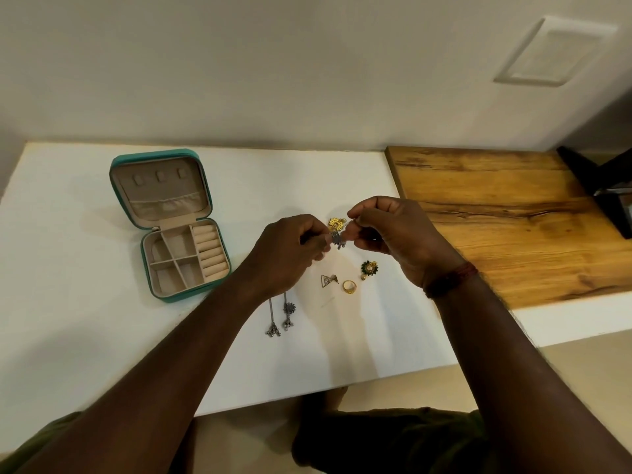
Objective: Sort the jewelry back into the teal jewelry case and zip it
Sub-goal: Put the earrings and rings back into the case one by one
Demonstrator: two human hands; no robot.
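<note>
left hand (pixel 290 249) and right hand (pixel 386 227) both pinched on small silver earring (pixel 338 241), raised above white table (pixel 85 319). teal jewelry case (pixel 171 227) open at left, compartments apparently empty. advised: keep pinch firm, lower fully into one compartment before release.

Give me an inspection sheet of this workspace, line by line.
Surface: white table, with a wooden board to its right.
Job's things: teal jewelry case lies open, compartments look empty. Loose on the table: gold ring, green and gold earring, triangular earring, silver dangle earrings, gold earring.
Clutter: dark object at the board's far right.
Hands: left hand and right hand together hold a silver earring above the table.
Cables: nothing seen.
Surroundings: pale wall with a blank plate.
</note>
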